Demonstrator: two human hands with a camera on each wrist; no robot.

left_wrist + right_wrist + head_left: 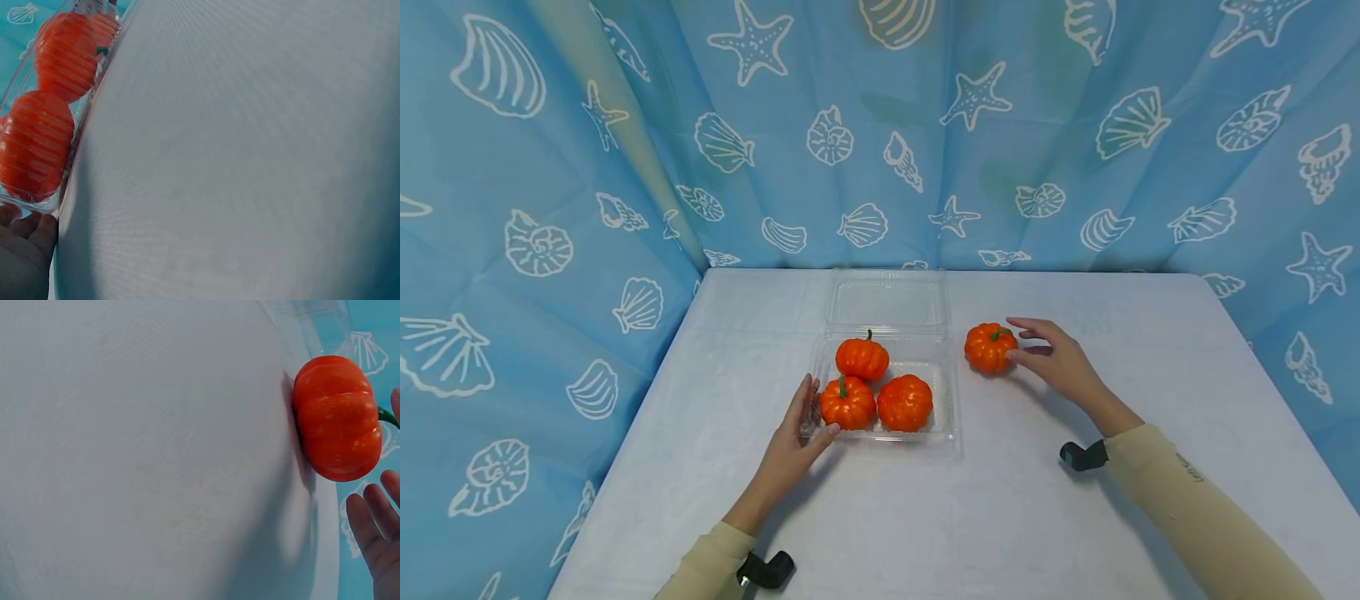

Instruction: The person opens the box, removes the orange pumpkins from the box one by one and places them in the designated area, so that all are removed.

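Pumpkins fill most of the clear tray (946, 417) in the head view: three sit inside it, one at the back (862, 358), two at the front (847, 402) (905, 402), with its lid (887, 302) folded open behind. A fourth pumpkin (989, 347) lies on the white table (1000, 517) just right of the tray. The left hand (793, 437) rests against the tray's left front corner, fingers straight and together. The right hand (1060, 362) has loosely spread fingers around the loose pumpkin, touching its side but not clasping it. Judging by this, three are packed and one is left.

From the left wrist, fingertips (28, 228) sit against the tray wall (59, 194) beside the pumpkins.

From the right wrist, the loose pumpkin (337, 419) stands on the table with fingers (375, 531) just beside it, apart from one another.
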